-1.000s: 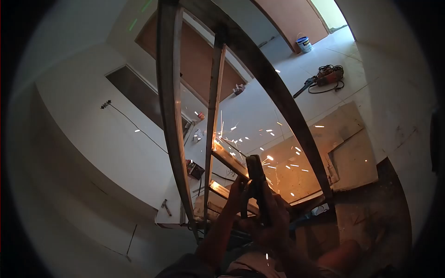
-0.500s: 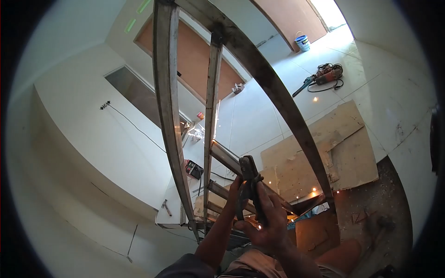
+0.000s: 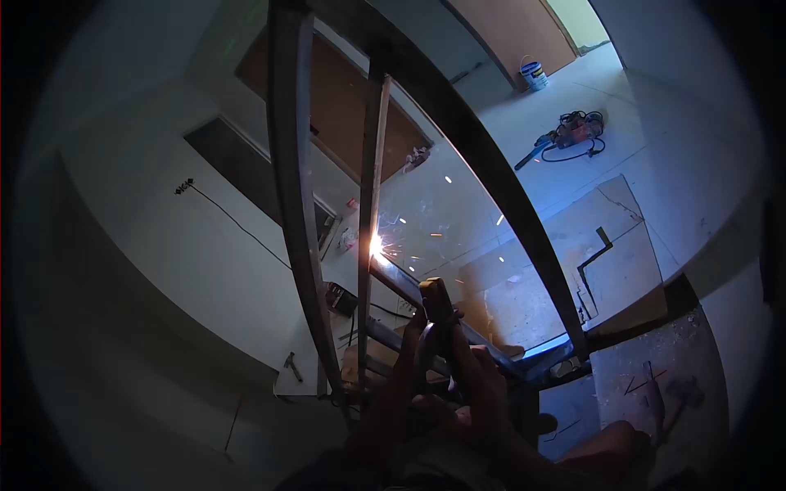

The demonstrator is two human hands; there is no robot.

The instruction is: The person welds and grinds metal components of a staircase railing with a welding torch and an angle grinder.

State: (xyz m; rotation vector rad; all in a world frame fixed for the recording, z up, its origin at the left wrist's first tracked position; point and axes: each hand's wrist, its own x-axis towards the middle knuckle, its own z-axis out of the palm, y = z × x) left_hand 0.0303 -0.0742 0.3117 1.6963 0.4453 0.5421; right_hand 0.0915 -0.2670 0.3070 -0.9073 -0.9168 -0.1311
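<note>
A welding electrode holder [image 3: 437, 304] points away from me at the middle of the view. My right hand [image 3: 485, 378] is wrapped round its handle. On its left side, my left hand [image 3: 409, 350] closes against the holder, its fingers partly hidden and dark. Ahead stands a metal frame [image 3: 524, 214] with curved outer bars. A bright welding arc [image 3: 376, 245] burns where a crossbar [image 3: 397, 278] meets the thin upright bar [image 3: 374, 164], throwing sparks. The electrode itself is hard to make out.
A welding machine [image 3: 339, 299] and a hammer [image 3: 293, 367] are left of the frame. Brown board sheets [image 3: 540, 286] lie on the floor at right. Farther back are a corded power tool [image 3: 577, 128] and a bucket [image 3: 534, 75]. One of my knees [image 3: 610, 446] is at lower right.
The glow at the joint is now a concentrated bright arc with sparks flying right. The surroundings look much darker and bluer. Both hands keep nearly the same place on the holder.
</note>
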